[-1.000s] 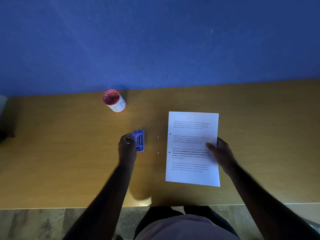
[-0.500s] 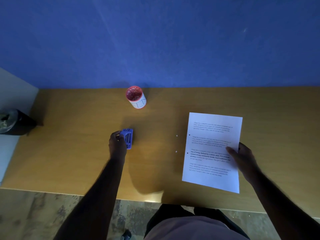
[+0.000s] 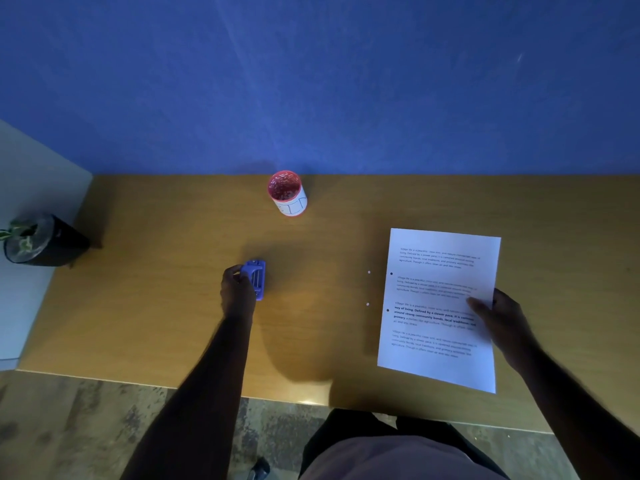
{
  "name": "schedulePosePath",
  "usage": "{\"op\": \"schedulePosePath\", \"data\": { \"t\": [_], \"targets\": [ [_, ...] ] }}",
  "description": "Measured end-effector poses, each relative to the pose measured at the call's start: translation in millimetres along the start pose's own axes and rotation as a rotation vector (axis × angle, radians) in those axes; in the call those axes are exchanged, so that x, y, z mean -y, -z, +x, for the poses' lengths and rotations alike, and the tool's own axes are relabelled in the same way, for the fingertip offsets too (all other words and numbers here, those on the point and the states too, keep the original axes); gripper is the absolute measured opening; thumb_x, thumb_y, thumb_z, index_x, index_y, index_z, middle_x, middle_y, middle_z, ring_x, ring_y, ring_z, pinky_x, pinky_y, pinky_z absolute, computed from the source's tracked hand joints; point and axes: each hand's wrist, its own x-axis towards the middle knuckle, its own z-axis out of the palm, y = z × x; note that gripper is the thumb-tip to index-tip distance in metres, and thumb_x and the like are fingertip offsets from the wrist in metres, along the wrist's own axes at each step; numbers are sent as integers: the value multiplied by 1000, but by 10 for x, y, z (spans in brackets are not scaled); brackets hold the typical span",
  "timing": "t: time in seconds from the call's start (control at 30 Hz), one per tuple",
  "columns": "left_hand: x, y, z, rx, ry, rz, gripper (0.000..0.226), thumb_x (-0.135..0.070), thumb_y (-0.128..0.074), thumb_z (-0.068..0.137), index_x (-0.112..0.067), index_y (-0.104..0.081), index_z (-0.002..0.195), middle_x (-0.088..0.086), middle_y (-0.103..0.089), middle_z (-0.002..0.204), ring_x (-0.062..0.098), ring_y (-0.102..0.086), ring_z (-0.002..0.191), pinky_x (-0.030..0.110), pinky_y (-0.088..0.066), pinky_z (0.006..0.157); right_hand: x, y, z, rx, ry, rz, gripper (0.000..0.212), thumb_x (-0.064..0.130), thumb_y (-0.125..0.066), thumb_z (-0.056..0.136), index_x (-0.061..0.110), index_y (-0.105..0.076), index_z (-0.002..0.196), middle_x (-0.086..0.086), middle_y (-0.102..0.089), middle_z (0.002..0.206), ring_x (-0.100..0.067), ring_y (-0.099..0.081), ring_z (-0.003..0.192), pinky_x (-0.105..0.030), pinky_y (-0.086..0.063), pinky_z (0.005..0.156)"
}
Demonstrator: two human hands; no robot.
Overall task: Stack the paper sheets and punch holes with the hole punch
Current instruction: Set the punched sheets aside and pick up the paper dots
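A white stack of printed paper sheets lies flat on the wooden table, right of centre, with two punched holes along its left edge. My right hand grips its right edge, thumb on top. Two tiny white paper dots lie on the table just left of the sheets. A small blue hole punch rests on the table left of centre. My left hand is closed around its left side.
A red-rimmed white cup stands at the back of the table near the blue wall. A black pot with a plant sits beyond the table's left end. The table's near edge runs just in front of my body.
The view has swung left and back. The hole punch, in my left hand, now sits farther from the sheets than before. My right hand keeps hold of the paper's right edge.
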Motion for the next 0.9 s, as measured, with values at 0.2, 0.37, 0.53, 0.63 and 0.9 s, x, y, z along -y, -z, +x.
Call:
{"op": "schedulePosePath", "data": {
  "t": [0.2,0.37,0.53,0.63,0.9],
  "targets": [
    [-118,-54,-154,-197,-149,224,40,-19,-57,97,-15,-60,136,12,-56,142,39,-47,132,55,-33,109,145,12,-94,10,6,14,19,14,-68,98,16,-70,117,1,-76,106,-27,-73,99,-41,-57,82],
    [-289,-395,-449,-59,-549,96,30,-12,-62,93,-9,-64,123,11,-68,115,36,-63,109,47,-48,94,281,42,-166,30,21,88,18,15,-70,98,19,-71,115,3,-80,102,-27,-76,97,-43,-61,81],
    [-699,-894,-1217,708,-297,-256,60,-40,-72,91,-25,-47,143,0,-75,118,14,-70,112,32,-53,95,421,90,-224,84,71,151,19,21,-72,97,21,-72,116,-1,-80,110,-28,-77,101,-58,-60,91],
    [-880,-1120,-1486,931,-162,-299,53,-37,-75,94,-17,-56,140,5,-76,123,22,-73,114,49,-55,101,481,127,-264,101,83,190,20,18,-71,97,21,-72,118,-1,-80,112,-28,-77,102,-59,-59,92],
    [-1150,-1276,-1810,812,-366,-217,8,-23,-74,97,-23,-75,105,8,-80,104,33,-76,93,51,-59,81,655,320,-364,-31,160,81,18,19,-73,95,24,-69,112,6,-79,101,-18,-76,90,-48,-62,80]
  ]
}}
